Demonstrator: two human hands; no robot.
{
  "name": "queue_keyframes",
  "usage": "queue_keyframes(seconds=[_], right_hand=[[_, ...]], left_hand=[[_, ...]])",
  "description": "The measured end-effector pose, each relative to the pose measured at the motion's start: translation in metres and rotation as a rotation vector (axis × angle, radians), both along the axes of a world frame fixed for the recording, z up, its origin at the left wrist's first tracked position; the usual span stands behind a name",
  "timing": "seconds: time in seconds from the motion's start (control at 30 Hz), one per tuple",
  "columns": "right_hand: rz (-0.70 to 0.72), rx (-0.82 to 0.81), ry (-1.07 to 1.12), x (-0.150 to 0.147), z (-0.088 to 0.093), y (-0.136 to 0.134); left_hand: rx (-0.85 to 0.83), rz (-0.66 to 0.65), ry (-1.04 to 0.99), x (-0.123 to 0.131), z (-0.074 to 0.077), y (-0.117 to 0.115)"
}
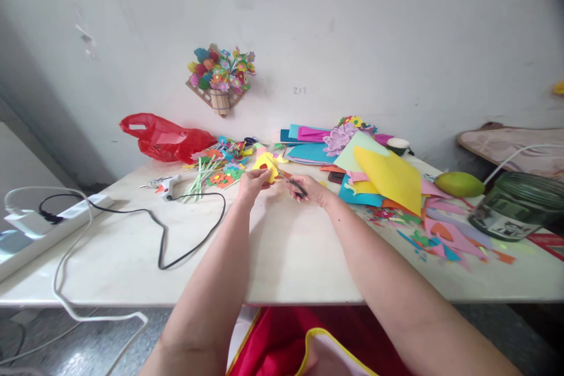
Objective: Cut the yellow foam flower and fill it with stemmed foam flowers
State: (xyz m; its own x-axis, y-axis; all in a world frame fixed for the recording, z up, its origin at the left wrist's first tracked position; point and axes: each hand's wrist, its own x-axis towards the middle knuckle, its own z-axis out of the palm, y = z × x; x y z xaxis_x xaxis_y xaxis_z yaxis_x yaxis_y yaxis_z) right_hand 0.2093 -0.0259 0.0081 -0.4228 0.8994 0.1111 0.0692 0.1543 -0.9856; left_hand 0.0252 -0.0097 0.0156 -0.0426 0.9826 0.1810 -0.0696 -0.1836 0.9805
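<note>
I see a plain white wall (352, 23), a little stained, with a paper-flower bouquet (221, 73) hanging on it. In front of it stands a pale table (286, 258). The floor (26, 320) below is grey and speckled. The light is soft and even.

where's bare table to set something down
Bare table lies at the near edge, between the black cord and the right arm, and left of the cord up to the power strip. Crowded: the right side with coloured sheets and scraps, and the back middle by the glue gun and paper flowers.
</note>
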Motion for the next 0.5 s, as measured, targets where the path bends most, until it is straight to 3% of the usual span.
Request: queue_keyframes(seconds=[0.27,0.5], right_hand=[[-0.038,0.002,-0.006,-0.003,0.004,-0.003],[-0.049,0.053,0.013,-0.003,0.000,0.000]], left_hand=[[-0.012,0.052,0.038,0.003,-0.002,0.005],[0.091,0.096,0.156,0.003,-0.009,0.014]])
